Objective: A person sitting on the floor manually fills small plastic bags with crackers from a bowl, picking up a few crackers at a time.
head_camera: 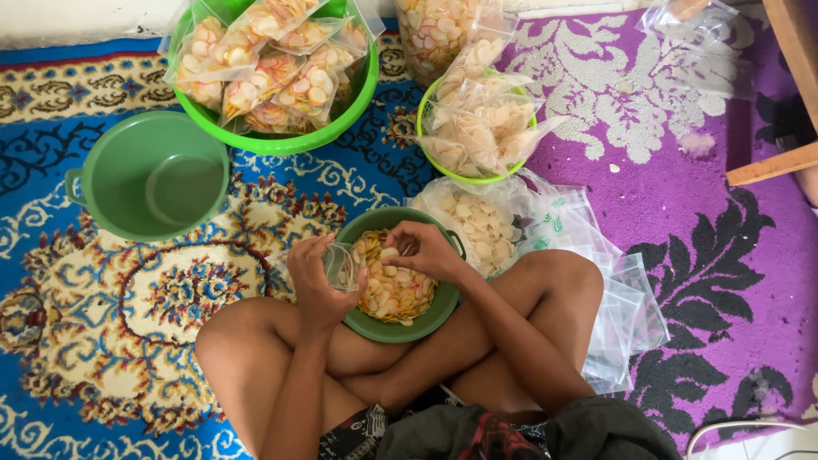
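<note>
I sit cross-legged on a carpet with a dark green bowl point(434, 317) of thin yellow and pink crackers point(396, 294) resting against my legs. My left hand point(315, 277) holds a small clear plastic bag point(341, 266) open at the bowl's left rim. My right hand point(422, 249) is curled over the bowl, fingers closed on a few crackers beside the bag's mouth.
An empty green basin point(149, 175) stands at the left. A large green tub point(281, 140) holds several filled cracker bags; a smaller green bowl point(477, 177) holds more. Empty clear bags point(618, 315) lie by my right knee. A wooden furniture leg point(771, 166) stands at right.
</note>
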